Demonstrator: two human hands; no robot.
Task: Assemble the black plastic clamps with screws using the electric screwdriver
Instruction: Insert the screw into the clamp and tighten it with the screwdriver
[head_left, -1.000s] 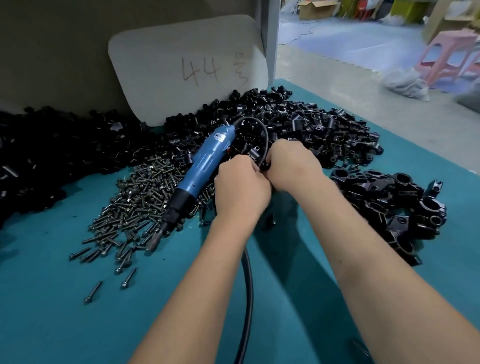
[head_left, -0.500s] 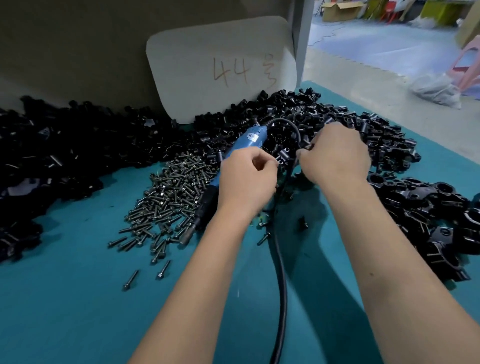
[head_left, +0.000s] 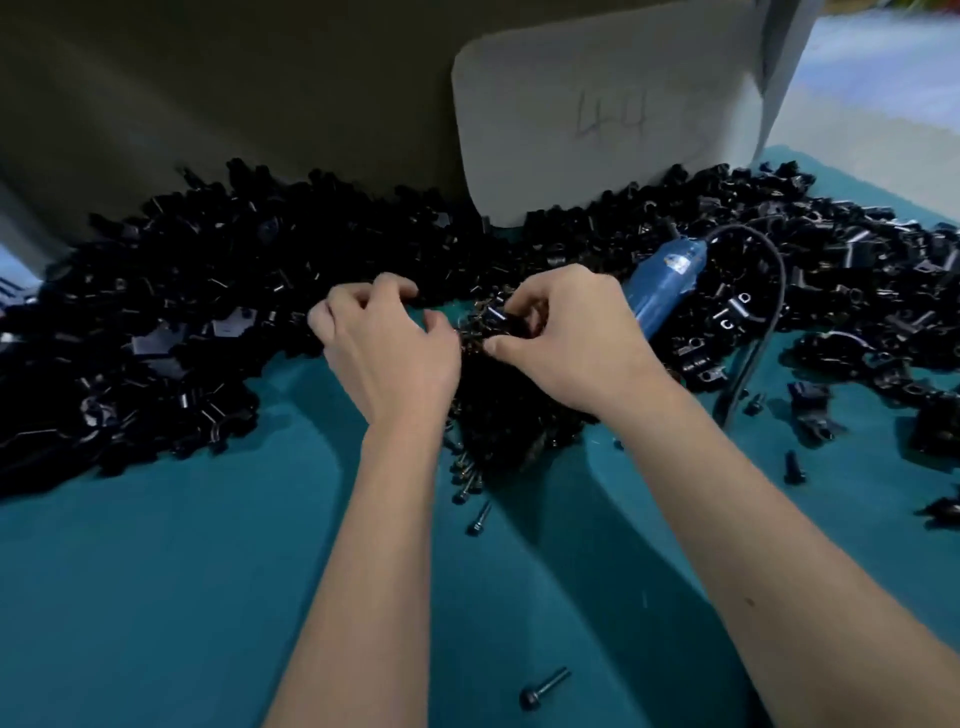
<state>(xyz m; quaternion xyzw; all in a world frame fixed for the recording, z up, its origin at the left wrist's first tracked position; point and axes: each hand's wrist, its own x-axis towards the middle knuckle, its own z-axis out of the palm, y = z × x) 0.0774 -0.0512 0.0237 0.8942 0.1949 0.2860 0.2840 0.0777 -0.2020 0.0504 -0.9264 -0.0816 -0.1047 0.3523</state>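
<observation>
Lone screw (head_left: 543, 689): nearest of all, lying by itself on the teal table (head_left: 156, 597), well short of the screw pile.
Loose screws (head_left: 478, 518): a few stragglers on the near edge of the screw pile, between the two forearms.
Screw pile (head_left: 511, 415): dark heap in the middle, mostly in shadow under the hands; this is the landmark for everything here.
Left hand (head_left: 387, 345): hovering at the left edge of the screw pile, fingers curled loosely inward, thumb toward the pile; I can't make out anything held in it.
Right hand (head_left: 574, 335): right over the top of the screw pile, thumb and fingertips pinching a small black clamp (head_left: 506, 319).
Electric screwdriver (head_left: 667, 288): blue body lying just right of the screw pile, partly hidden behind the right hand, untouched.
Black cable (head_left: 763, 322): loops from the screwdriver's far end and comes down to the table, right of the screw pile.
Clamp heap (head_left: 208, 291): black plastic clamps banked left, behind and right of the screw pile.
Grey card (head_left: 597, 114): stands upright beyond the screw pile, against the wall, "44" handwritten on it, blurred.
</observation>
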